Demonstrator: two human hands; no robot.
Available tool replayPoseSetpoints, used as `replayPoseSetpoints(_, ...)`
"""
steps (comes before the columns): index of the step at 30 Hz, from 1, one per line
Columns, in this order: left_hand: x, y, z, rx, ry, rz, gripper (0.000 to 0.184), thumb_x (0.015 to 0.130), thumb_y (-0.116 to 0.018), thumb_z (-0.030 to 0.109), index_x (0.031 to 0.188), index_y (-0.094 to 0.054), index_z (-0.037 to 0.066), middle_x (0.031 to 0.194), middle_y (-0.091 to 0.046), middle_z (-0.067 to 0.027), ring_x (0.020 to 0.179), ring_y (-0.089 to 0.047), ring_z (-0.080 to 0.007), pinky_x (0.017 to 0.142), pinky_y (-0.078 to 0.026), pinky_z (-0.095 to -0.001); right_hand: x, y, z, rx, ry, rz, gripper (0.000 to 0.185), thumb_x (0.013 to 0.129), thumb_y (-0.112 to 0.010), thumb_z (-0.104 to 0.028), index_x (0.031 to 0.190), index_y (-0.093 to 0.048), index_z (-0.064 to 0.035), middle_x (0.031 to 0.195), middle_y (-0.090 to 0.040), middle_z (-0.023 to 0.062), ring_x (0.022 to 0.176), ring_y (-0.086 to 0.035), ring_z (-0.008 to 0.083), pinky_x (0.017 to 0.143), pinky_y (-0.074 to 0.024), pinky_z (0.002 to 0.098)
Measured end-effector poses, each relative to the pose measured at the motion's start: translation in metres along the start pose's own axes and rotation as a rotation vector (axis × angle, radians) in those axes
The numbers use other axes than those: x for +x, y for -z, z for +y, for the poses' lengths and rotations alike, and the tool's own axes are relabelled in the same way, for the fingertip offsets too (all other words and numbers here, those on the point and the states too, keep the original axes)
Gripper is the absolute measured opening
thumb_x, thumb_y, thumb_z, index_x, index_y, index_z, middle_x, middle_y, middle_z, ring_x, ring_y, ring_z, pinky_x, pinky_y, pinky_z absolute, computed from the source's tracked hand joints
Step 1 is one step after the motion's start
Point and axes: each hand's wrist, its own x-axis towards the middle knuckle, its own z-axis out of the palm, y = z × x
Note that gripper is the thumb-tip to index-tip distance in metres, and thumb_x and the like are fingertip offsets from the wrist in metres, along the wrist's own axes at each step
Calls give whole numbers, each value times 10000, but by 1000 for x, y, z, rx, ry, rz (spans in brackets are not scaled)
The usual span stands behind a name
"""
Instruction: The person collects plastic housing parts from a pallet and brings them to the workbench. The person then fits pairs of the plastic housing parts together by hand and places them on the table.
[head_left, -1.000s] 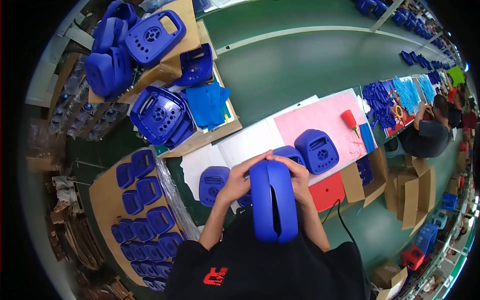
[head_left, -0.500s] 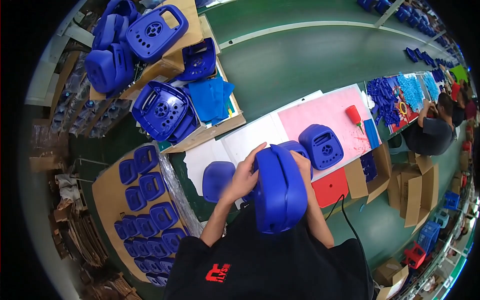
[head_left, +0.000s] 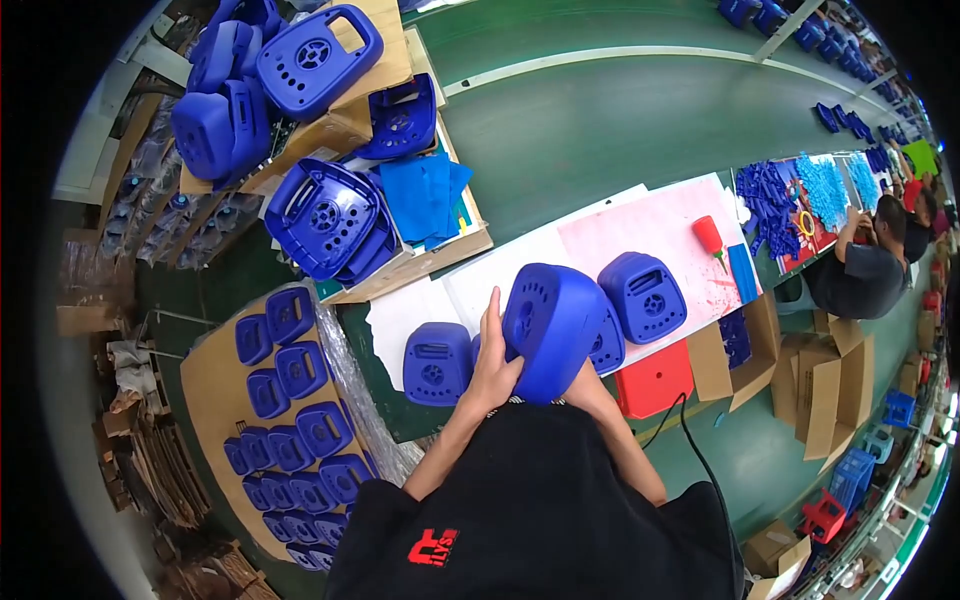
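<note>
A blue plastic housing (head_left: 550, 325) with a row of small holes is held tilted in front of my chest. My left hand (head_left: 492, 368) supports its left side, fingers pointing up and thumb against the shell. Against the lower right side is my right hand (head_left: 588, 388), its fingers mostly hidden behind the shell. Beside my left hand, another housing (head_left: 437, 365) stands on the bench with its round grille showing. To the right stands a further housing (head_left: 642, 297), and one more (head_left: 608, 343) is partly covered by the held piece.
A red glue bottle (head_left: 708, 236) and a blue block (head_left: 742, 273) rest on the pink sheet (head_left: 640, 235). A red board (head_left: 655, 380) lies at the bench edge near a black cable (head_left: 690, 425). Housings fill a cardboard sheet (head_left: 225, 365) at left. A co-worker (head_left: 865, 265) sits far right.
The held housing has turned from its seam side to its holed face and tipped over. My left hand has shifted down its side. The left bench housing now shows its grille sharply.
</note>
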Motion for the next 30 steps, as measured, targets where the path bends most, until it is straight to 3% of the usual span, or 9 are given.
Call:
replayPoseSetpoints(2, 2, 5, -3, -261, 148, -65, 858, 727, -523, 101, 1492, -138, 38, 1470, -253, -244, 1376, -243, -365, 1132, -180, -392, 2, 11, -31, 387, -769, -241, 211, 828, -588, -129, 982, -620, 11, 738, -668, 151, 684, -670, 332, 680, -526, 407)
replayPoseSetpoints(4, 3, 4, -1, -305, 161, -35, 760, 712, -480, 123, 1446, -310, 30, 1425, -351, -235, 1360, -287, -343, 1121, -203, -384, -4, 8, -22, 387, -792, -235, 235, 818, -585, -156, 961, -621, 26, 706, -662, 167, 653, -651, 391, 653, -518, 441)
replayPoseSetpoints(10, -2, 6, -2, -290, 140, -181, 531, 797, -412, 127, 1306, -517, 14, 1375, -435, -207, 1337, -335, -309, 1107, -232, -362, -7, 23, -39, -322, -466, -144, 344, 733, -681, -240, 907, -615, 49, 751, -659, 208, 706, -654, 400, 677, -506, 463)
replayPoseSetpoints(13, -7, 1, -15, -412, 208, -162, 498, 824, -404, 111, 1298, -518, 8, 1345, -462, -201, 1308, -378, -296, 1089, -265, -357, 1, 31, -40, -285, -436, -146, 591, 704, -736, -272, 1151, -542, 62, 1089, -593, 306, 1001, -596, 436, 855, -473, 468)
replayPoseSetpoints(15, -6, 3, -11, -456, 228, -152, 489, 829, -405, 108, 1294, -521, 8, 1333, -471, -198, 1295, -396, -288, 1080, -281, -356, 5, 32, -41, -446, -125, 177, 949, 689, -775, -316, 1385, -268, 82, 1389, -290, 371, 1272, -362, 487, 1025, -357, 484)
replayPoseSetpoints(18, -4, 14, 7, -366, 187, -194, 465, 860, -430, 138, 1296, -510, -6, 1323, -475, -189, 1260, -436, -285, 1051, -325, -363, 12, 42, -46, -317, -73, 97, 1178, 663, -809, -336, 1439, -24, 76, 1456, -87, 370, 1352, -186, 514, 1099, -256, 500)
replayPoseSetpoints(24, -1, 36, 34, -233, 184, -336, 517, 881, -525, 241, 1307, -474, -47, 1376, -423, -201, 1224, -477, -327, 1028, -370, -387, 13, 45, -48, -210, 116, 133, 1215, 624, -847, -278, 1454, -20, 44, 1480, -106, 329, 1372, -200, 468, 1101, -269, 484)
replayPoseSetpoints(26, 0, 39, 34, 45, -41, -292, 668, 806, -634, 200, 1388, -384, -13, 1446, -336, -221, 1285, -428, -350, 1064, -340, -403, 11, 37, -34, -52, 148, 159, 1198, 620, -853, -262, 1458, -49, 32, 1486, -133, 312, 1372, -217, 460, 1098, -278, 480)
replayPoseSetpoints(30, 5, 42, 66, -343, -30, -177, 926, 690, -749, 157, 1460, -250, 29, 1511, -196, -237, 1371, -300, -377, 1101, -290, -423, 7, 40, -32, 42, 348, 165, 1143, 609, -864, -221, 1463, -138, 6, 1474, -263, 270, 1358, -279, 450, 1085, -303, 480)
